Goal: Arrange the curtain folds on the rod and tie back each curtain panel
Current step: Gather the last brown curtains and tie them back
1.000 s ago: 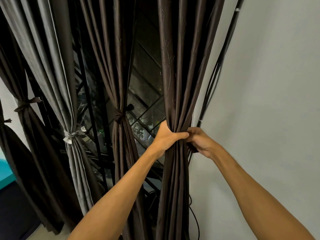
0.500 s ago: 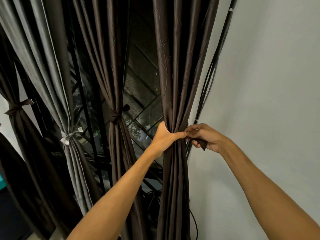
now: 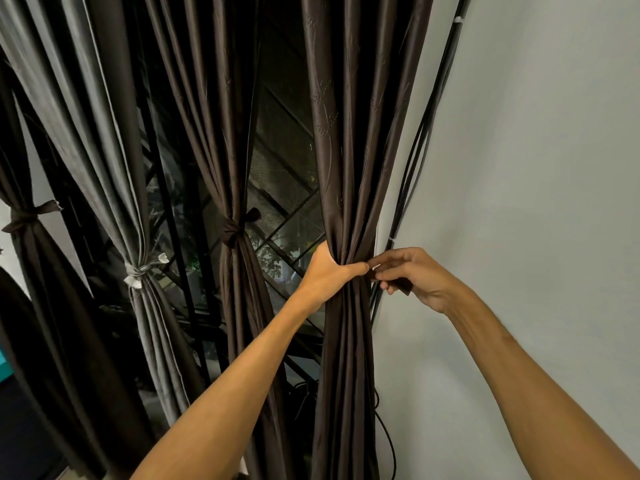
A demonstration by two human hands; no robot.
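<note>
A dark brown curtain panel (image 3: 349, 150) hangs at the right, next to the wall. My left hand (image 3: 329, 271) grips its gathered folds at waist height, thumb across the front. My right hand (image 3: 412, 275) is just right of the bundle and pinches the end of a dark brown tie-back strip (image 3: 401, 285). Where the rest of the strip runs behind the curtain is hidden. Another brown panel (image 3: 239, 289) hangs in the middle, knotted with its tie (image 3: 232, 230). A grey panel (image 3: 104, 133) at the left is tied with a pale strip (image 3: 140, 271).
A further brown tied panel (image 3: 31, 258) hangs at the far left. Black cables (image 3: 420, 147) run down the grey wall (image 3: 536, 168) right beside the held curtain. A window with a black grille (image 3: 287, 209) lies behind the panels.
My right hand has moved out from behind the curtain to its right side, drawing the end of the tie-back strip into view. My left hand keeps its grip on the folds.
</note>
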